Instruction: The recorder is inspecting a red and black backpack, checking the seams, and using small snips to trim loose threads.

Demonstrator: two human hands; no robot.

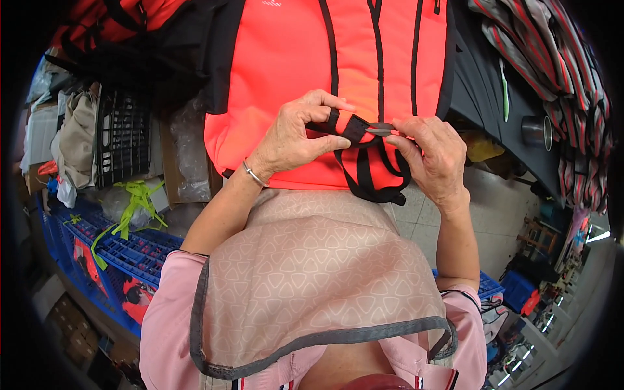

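A large coral-orange bag (279, 71) with black piping lies in front of me, its lower end against my lap. My left hand (292, 133) holds a black webbing strap (355, 129) with an orange patch, between thumb and fingers. Closed in a pinch, my right hand (432, 153) grips slim grey thread snips (379, 130), partly hidden by the fingers. Their pointed end touches or lies just over the strap. Below both hands a loop of loose black webbing (370, 185) hangs down over the bag's edge.
Left are a black plastic crate (123, 136), blue crates (140, 253) and neon-yellow ties (133, 205). To the right, a dark table (481, 84) bears a metal cup (537, 132), a green-handled tool (504, 91) and a pile of grey-and-red striped pieces (552, 58). A patterned apron (312, 279) covers my lap.
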